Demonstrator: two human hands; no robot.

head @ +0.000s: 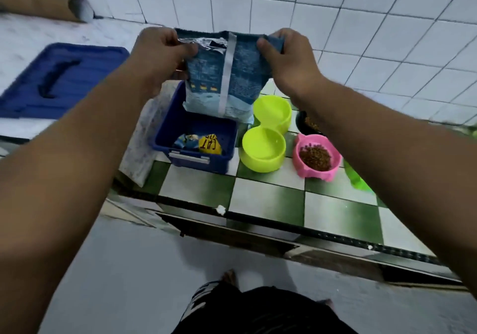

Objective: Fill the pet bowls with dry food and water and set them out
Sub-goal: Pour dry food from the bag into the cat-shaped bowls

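I hold a blue dry-food bag (227,75) upright above a blue plastic bin (196,137). My left hand (160,52) grips its top left corner, where silver foil shows. My right hand (286,57) grips the top right corner. A lime-green double bowl (265,137) stands to the right of the bin, and both its cups look empty of kibble. To its right, a pink bowl (317,158) holds brown kibble. Behind it a black bowl (308,124) with kibble is partly hidden by my right forearm.
The bin holds small food pouches (201,143), one of them yellow. Its blue lid (59,77) lies on the white counter at the left. A green object (357,178) lies at the right of the green-and-white checkered tile counter (268,202). White tiled wall behind.
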